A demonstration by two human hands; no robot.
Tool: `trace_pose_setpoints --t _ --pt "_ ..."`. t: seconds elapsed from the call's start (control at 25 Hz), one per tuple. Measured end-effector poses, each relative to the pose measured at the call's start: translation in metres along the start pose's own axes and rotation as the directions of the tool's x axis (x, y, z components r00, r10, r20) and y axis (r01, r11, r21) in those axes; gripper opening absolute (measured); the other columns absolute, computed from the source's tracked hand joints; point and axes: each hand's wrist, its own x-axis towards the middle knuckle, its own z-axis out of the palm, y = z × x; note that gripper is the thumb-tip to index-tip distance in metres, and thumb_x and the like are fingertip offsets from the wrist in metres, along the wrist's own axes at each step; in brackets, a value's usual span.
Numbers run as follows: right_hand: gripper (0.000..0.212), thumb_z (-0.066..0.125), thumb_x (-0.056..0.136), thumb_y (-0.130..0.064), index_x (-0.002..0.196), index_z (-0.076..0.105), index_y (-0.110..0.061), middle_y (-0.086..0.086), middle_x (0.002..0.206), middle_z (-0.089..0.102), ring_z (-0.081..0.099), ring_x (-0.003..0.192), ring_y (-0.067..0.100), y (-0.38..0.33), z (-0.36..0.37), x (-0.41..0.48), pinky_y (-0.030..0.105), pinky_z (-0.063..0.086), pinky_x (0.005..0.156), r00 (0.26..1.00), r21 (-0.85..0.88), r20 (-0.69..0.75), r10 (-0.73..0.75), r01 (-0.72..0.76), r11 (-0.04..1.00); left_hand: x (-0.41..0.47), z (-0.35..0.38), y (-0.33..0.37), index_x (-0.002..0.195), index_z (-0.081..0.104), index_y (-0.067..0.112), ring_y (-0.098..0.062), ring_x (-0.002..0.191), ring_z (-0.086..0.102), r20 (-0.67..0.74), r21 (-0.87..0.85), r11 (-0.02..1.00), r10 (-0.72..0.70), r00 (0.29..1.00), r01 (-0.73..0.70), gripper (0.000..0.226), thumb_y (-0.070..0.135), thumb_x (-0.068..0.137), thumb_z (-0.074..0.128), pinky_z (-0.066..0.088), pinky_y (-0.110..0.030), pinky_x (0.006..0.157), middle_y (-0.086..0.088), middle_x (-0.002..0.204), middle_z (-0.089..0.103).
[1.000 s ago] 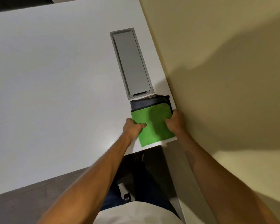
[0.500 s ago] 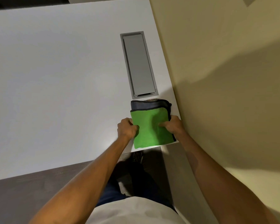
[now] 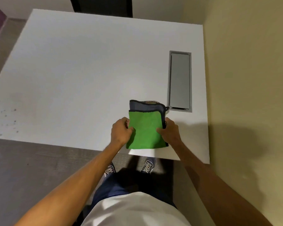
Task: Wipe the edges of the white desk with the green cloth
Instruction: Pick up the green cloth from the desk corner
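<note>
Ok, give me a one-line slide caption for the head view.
Both hands, left and right, grip a folded green cloth lying near the white desk's front edge.

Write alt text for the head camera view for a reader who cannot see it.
Seen from above, a person's left hand and right hand grip the two sides of a folded green cloth lying near the front edge of a white desk. A grey cable cover is set into the desk beyond the cloth, near a yellowish wall.

One white desk (image 3: 72, 75), one green cloth (image 3: 145, 130), one grey cable hatch (image 3: 180, 81), two shoes (image 3: 147, 165).
</note>
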Motion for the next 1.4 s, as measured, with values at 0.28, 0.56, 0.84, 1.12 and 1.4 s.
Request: trace_pose_setpoints --t 0.28,0.56,0.84,1.12,1.4 --pt "0.033 0.074 0.077 -0.026 0.105 0.064 -0.01 0.007 0.091 0.064 0.059 0.087 0.03 -0.093 0.098 -0.02 0.033 0.042 0.074 0.978 -0.063 0.126 -0.164 0.173 0.983 -0.017 -0.113 -0.086 0.102 0.062 0.022 -0.023 0.085 0.066 -0.122 0.002 0.999 -0.036 0.992 0.037 0.019 0.02 0.085 0.069 0.057 -0.041 0.077 0.001 0.095 0.068" --pt "0.038 0.078 0.084 -0.016 0.119 0.066 -0.011 0.012 0.114 0.075 0.069 0.105 0.035 -0.187 0.202 -0.046 0.044 0.057 0.093 0.949 -0.089 0.216 -0.23 0.254 0.963 -0.032 -0.216 -0.175 0.101 0.062 0.027 -0.022 0.078 0.068 -0.235 -0.004 0.997 -0.076 0.969 0.077 0.018 0.02 0.086 0.069 0.059 -0.045 0.077 0.004 0.088 0.07" --pt "0.027 0.071 0.085 -0.018 0.111 0.066 -0.011 0.009 0.099 0.07 0.066 0.096 0.031 -0.266 0.281 -0.065 0.04 0.054 0.084 0.889 -0.071 0.324 -0.325 0.365 0.928 -0.031 -0.29 -0.243 0.111 0.062 0.017 -0.026 0.083 0.068 -0.341 -0.106 0.98 -0.194 0.92 0.167 0.021 0.016 0.09 0.068 0.06 -0.05 0.08 -0.003 0.094 0.067" --pt "0.014 0.069 0.082 -0.005 0.076 0.058 -0.012 -0.006 0.068 0.053 0.05 0.077 0.024 -0.32 0.336 -0.051 0.033 0.037 0.061 0.835 -0.11 0.424 -0.351 0.432 0.895 -0.014 -0.331 -0.268 0.092 0.045 0.025 -0.028 0.068 0.051 -0.466 -0.023 0.977 -0.199 0.862 0.213 0.026 0.0 0.09 0.041 0.042 -0.035 0.058 -0.001 0.076 0.049" --pt "0.024 0.07 0.084 -0.007 0.108 0.071 -0.007 0.014 0.103 0.076 0.069 0.098 0.033 -0.359 0.382 -0.033 0.044 0.059 0.088 0.812 -0.067 0.458 -0.363 0.439 0.896 0.019 -0.36 -0.298 0.118 0.066 0.012 -0.031 0.102 0.063 -0.473 0.122 0.949 -0.203 0.858 0.291 0.024 0.009 0.094 0.064 0.051 -0.052 0.097 -0.011 0.124 0.057"
